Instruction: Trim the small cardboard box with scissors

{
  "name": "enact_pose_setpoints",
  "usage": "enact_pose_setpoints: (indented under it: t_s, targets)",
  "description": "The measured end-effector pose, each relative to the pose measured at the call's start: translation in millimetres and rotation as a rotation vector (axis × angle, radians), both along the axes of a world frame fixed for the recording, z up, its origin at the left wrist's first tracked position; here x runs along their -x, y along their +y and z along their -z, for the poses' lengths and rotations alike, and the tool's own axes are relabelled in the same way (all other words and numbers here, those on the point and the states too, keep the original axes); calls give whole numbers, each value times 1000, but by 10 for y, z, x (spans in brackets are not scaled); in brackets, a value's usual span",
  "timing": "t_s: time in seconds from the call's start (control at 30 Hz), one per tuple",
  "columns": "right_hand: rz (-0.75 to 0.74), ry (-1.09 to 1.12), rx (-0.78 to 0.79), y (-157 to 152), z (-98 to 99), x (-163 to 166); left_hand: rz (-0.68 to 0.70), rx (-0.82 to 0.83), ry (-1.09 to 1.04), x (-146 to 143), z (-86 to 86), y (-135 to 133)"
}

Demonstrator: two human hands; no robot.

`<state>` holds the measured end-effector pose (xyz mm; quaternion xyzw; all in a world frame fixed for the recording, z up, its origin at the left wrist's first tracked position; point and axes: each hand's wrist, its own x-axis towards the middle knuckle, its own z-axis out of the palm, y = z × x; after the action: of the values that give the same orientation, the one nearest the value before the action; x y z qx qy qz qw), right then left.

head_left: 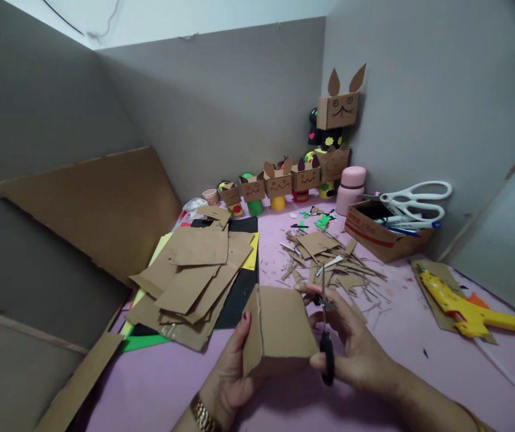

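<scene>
My left hand grips a folded piece of brown cardboard from its left side and holds it upright above the pink table. My right hand is closed round the black handles of a small pair of scissors. The blades point up and away along the cardboard's right edge, tips apart. A gold watch band shows on my left wrist.
Stacked brown cardboard pieces lie on coloured sheets at left, cardboard scraps in the middle. A yellow glue gun lies at right. A box with white scissors, a pink bottle and cardboard animal figures stand at the back.
</scene>
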<state>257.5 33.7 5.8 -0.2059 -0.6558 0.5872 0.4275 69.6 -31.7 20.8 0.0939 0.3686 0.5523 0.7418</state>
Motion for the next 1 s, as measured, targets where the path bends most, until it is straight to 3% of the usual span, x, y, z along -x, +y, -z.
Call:
enact_pose_setpoints:
  t_s: [0.13,0.23,0.37,0.67,1.0]
  targets:
    - [178,-85,35,68,-41,16,-292,-113,87,21,25,11]
    - [37,-174,67,55,-119,15,-548,-229,238,77,-11,28]
    - [-89,-331,-32,-23,-202,26,-700,-254,340,152,-79,57]
    - [-153,-463,-248,-36,-229,29,-545,-344,485,115,-36,53]
    - [-71,-482,-433,-46,-164,25,-572,-323,457,82,22,52]
